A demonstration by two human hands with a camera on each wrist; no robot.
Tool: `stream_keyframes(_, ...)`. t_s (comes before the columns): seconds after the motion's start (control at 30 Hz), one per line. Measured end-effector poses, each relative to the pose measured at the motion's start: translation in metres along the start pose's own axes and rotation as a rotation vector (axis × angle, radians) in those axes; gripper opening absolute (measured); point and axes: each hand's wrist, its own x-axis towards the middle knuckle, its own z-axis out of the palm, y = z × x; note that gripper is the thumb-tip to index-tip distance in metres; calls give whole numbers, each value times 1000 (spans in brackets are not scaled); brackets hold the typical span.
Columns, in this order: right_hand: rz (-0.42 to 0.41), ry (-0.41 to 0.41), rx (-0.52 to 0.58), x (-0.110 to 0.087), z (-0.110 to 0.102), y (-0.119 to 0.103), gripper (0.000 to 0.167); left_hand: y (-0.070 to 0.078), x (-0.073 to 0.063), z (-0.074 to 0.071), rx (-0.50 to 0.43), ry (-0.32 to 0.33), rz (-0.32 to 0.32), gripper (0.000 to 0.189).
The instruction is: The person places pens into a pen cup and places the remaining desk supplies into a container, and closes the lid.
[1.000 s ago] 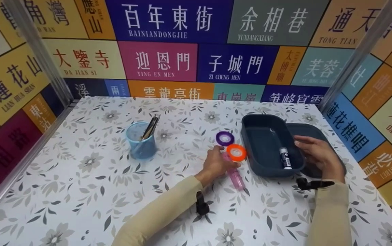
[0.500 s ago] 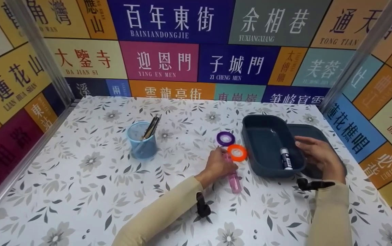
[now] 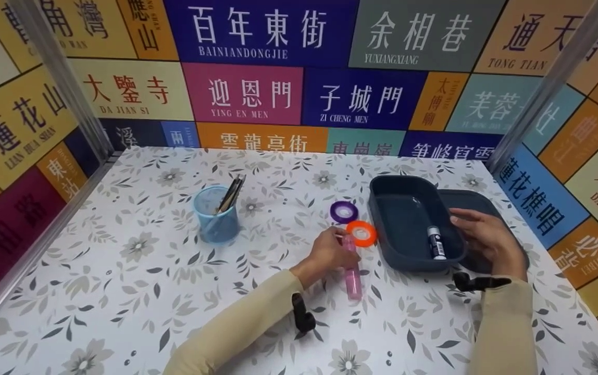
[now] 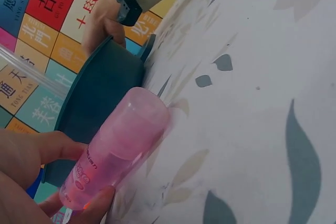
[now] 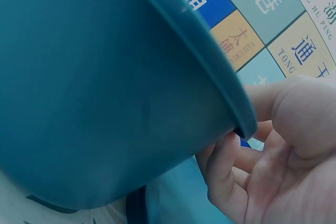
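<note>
My left hand (image 3: 330, 251) holds a pink translucent capped bottle (image 3: 353, 281) in front of the tape rolls. In the left wrist view, thumb and fingers pinch the printed lower part of this bottle (image 4: 110, 153), and its cap end points away from the palm. My right hand (image 3: 486, 237) grips the right rim of a dark blue-green box (image 3: 408, 260). The right wrist view has its fingers (image 5: 223, 174) bent up under the rim of the box (image 5: 105, 103), with another digit over the top. Inside the box lies a white and dark-blue glue stick (image 3: 436, 242).
A purple tape roll (image 3: 344, 204) and an orange tape roll (image 3: 369, 240) lie left of the box. The box's lid (image 3: 478, 200) rests behind the right hand. A light-blue cup (image 3: 218, 226) with several thin pens stands further left. Printed walls enclose the flowered table (image 3: 278, 333).
My left hand leaves the orange tape roll and takes hold of the pink bottle, drawing it slightly left and toward me. The right hand stays on the box rim.
</note>
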Motion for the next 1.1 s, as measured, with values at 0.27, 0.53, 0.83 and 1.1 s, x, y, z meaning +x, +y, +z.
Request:
stream_keyframes(0.27, 10, 5, -2, 1, 0, 2, 70, -5, 10, -10, -111, -18, 13, 55)
stream_keyframes(0.53, -10, -7, 27, 0, 0, 3, 70, -11, 15, -13, -267, -67, 19, 58)
stream_keyframes(0.83, -17, 10, -18, 0, 2, 5, 73, -11, 12, -9, -284, -84, 67, 59)
stream_keyframes(1.1, -16, 5, -31, 1, 0, 3, 74, 14, 14, -7, -360, -90, 24, 61)
